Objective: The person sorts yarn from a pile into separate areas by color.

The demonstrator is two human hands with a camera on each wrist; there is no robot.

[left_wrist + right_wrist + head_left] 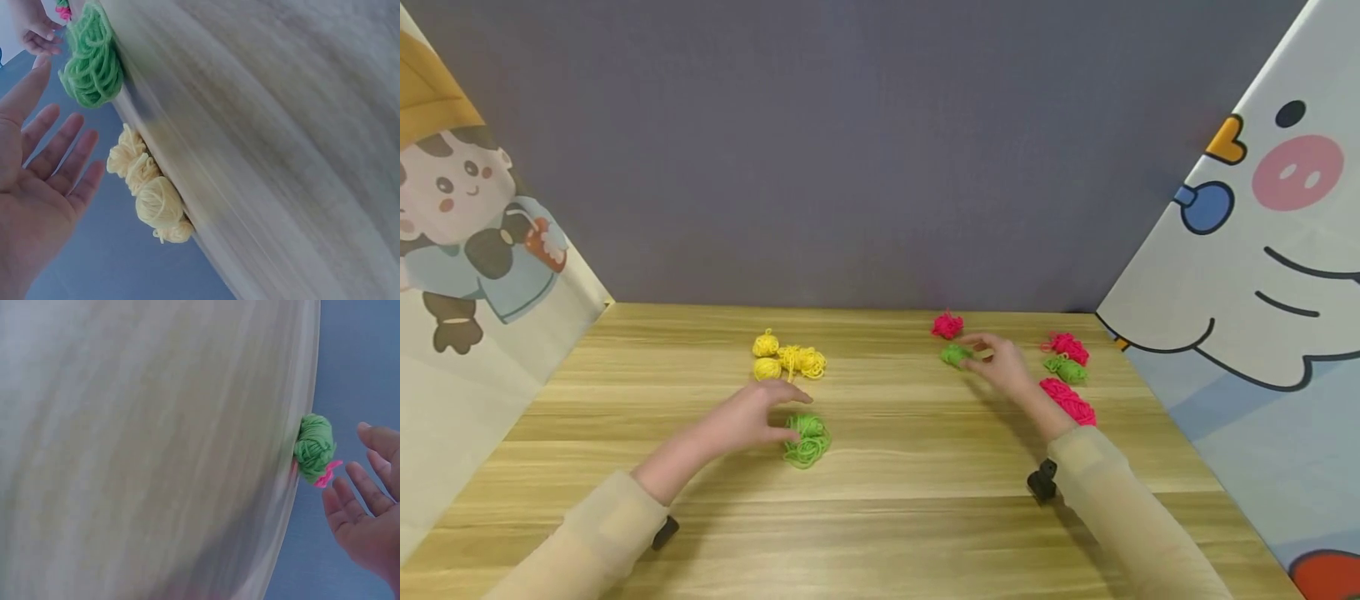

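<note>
The left grip gapes empty beside the tangled green yarn on the desk; the right grip, also empty, is loosely parted beside a small green ball. Such spread probably suits their bulk.

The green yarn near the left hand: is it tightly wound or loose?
Loose, at least partly: the green yarn shows slack, spread loops in the head view.
</note>
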